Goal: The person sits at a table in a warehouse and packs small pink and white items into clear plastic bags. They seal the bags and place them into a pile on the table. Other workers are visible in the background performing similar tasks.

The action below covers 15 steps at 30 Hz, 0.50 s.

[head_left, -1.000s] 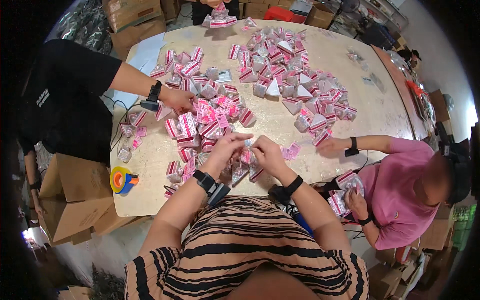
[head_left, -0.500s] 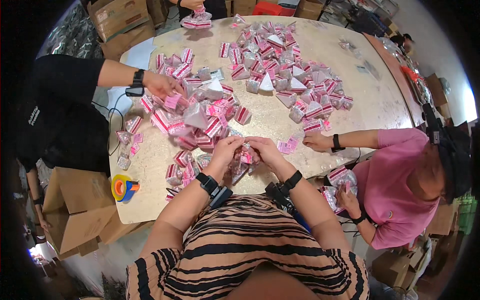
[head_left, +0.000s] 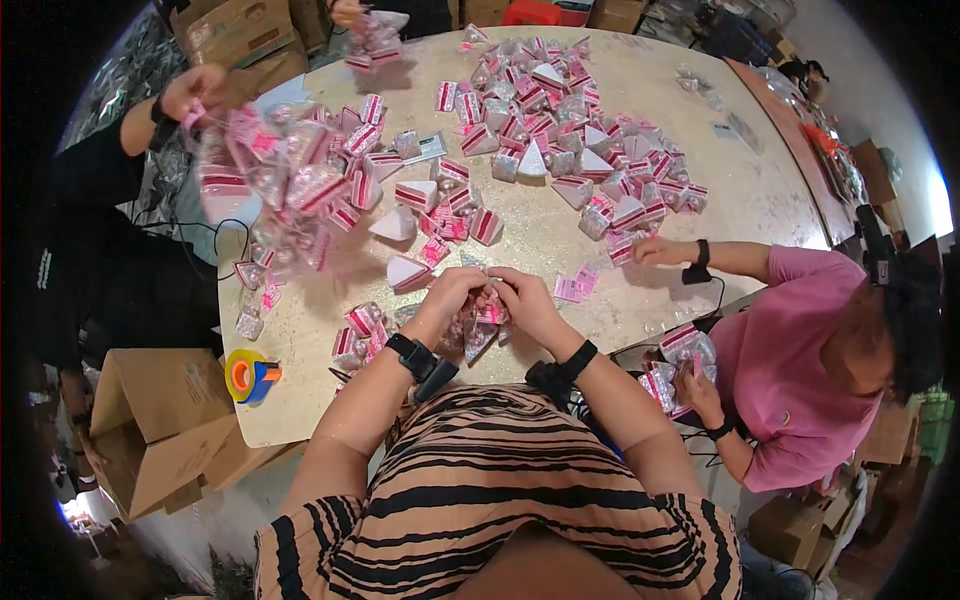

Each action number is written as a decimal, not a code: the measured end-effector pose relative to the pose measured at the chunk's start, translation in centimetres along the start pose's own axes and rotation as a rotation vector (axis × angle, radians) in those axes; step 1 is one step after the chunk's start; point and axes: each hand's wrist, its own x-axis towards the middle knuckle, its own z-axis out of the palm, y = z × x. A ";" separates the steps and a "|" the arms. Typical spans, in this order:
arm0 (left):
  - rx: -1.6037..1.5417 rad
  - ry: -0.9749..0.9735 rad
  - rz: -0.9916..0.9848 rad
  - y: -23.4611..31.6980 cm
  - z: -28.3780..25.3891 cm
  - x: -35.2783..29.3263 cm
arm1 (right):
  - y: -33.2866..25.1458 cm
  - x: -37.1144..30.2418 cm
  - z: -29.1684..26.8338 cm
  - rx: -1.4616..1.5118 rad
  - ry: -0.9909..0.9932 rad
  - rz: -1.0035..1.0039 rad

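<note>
Close to the table's near edge, my left hand (head_left: 452, 303) and my right hand (head_left: 530, 308) meet over a small clear-wrapped package (head_left: 478, 335) with a pink tag. The fingers of both hands are closed at its top, and the package hangs or rests point-down below them; its upper part is partly hidden by my fingers. Left of my hands lie several cake-slice-shaped packages (head_left: 362, 322) with pink stripes. Pink paper tags (head_left: 576, 285) lie flat on the table to the right of my right hand.
A large pile of wedge packages (head_left: 600, 160) covers the table's far middle. A co-worker's hand (head_left: 195, 95) at left lifts a bunch of packages (head_left: 275, 170). Another co-worker's hand (head_left: 655, 251) reaches in from the right. A tape roll (head_left: 242, 375) sits near an open carton (head_left: 165, 400).
The left co-worker has lifted a bunch of packages off the table, up and to the left. The right co-worker's hand has moved slightly up. My hands stay at the same package.
</note>
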 end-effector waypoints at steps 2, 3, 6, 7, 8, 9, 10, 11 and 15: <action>0.005 0.004 -0.017 -0.8 -0.5 0.3 | 0.1 0.0 0.0 -0.115 0.050 -0.078; 0.002 0.004 -0.014 -1.2 -0.8 0.5 | 0.1 0.0 0.0 -0.116 0.044 -0.067; -0.083 -0.005 -0.016 -1.2 -0.5 0.4 | -0.4 0.3 -0.1 -0.134 0.058 -0.057; -0.062 0.004 -0.012 -1.2 -0.2 0.5 | -0.7 0.2 -0.5 -0.129 0.076 -0.050; -0.040 0.015 -0.007 -1.1 -0.1 0.6 | -1.0 0.2 -0.8 -0.124 0.092 -0.044; -0.050 0.012 -0.011 -0.8 -0.3 0.5 | 0.0 0.6 -0.9 -0.126 0.152 -0.063; -0.067 0.032 0.004 -0.6 -0.2 0.3 | 0.2 0.7 -1.5 -0.116 0.189 -0.064; -0.085 0.054 0.019 0.1 0.0 -0.3 | -0.2 0.8 -2.3 -0.105 0.222 -0.066; -0.095 0.110 0.039 2.0 0.4 -1.7 | -0.5 1.4 -4.5 -0.024 0.350 -0.118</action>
